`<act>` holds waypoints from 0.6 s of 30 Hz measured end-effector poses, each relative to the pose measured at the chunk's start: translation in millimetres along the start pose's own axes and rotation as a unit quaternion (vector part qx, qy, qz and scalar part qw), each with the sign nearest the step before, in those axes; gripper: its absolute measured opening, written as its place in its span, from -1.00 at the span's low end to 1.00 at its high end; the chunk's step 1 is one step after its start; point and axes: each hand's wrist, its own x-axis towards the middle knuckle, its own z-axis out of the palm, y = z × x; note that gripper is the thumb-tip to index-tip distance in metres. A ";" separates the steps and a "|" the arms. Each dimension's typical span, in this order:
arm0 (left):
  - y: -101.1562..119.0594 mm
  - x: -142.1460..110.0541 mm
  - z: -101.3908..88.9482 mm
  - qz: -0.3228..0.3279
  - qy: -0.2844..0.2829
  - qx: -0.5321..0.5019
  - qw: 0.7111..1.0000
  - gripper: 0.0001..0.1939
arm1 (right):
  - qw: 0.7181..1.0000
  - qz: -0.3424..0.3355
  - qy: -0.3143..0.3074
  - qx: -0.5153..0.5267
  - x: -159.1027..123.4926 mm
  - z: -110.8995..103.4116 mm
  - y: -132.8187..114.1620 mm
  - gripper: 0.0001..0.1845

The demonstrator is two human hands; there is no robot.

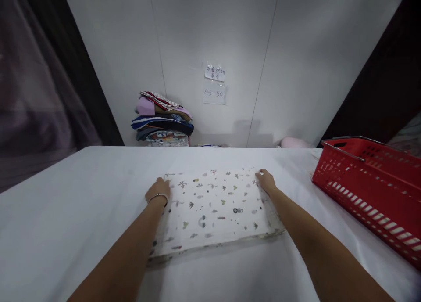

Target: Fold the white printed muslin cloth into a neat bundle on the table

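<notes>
A white cloth (210, 210) printed with small leaves, twigs and other motifs lies folded in layers on the white-covered table. My left hand (158, 190), with a bracelet at the wrist, is closed on its far left corner; the fingertips are partly hidden. At the far right corner, my right hand (265, 180) pinches the edge between thumb and fingers. The cloth's near edge, showing several layers, slants slightly down to the left and lies between my forearms.
A red plastic basket (365, 188) with metal handles stands on the right of the white table (66, 196). Behind the table, a stack of folded fabrics (164, 120) rises against the pale wall. Paper notes (215, 93) hang there, one reading 45-50. A dark curtain (39, 87) is at left.
</notes>
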 end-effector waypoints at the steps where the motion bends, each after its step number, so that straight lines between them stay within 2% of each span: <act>1: 1.2 -0.5 -1.5 -0.008 -0.007 0.012 1.000 -0.60 | 1.000 0.000 0.000 0.001 1.1 -1.2 1.2 -0.54; 7: 20.5 3.2 -12.2 -0.036 -0.018 0.014 0.999 -0.40 | 0.999 0.039 -0.035 0.001 26.1 -7.0 -6.2 -0.54; 11: 27.9 13.0 -9.6 -0.040 -0.009 0.011 0.999 -0.45 | 0.997 0.065 -0.031 -0.011 39.2 0.4 -16.6 -0.50; 15: 21.0 22.0 0.2 -0.014 0.006 0.030 0.999 -0.56 | 1.000 0.019 -0.004 -0.011 36.9 5.5 -15.4 -0.71; 18: 16.2 25.3 4.0 -0.009 0.002 0.035 0.999 -0.56 | 1.000 -0.008 0.006 0.004 33.6 4.1 -8.3 -0.74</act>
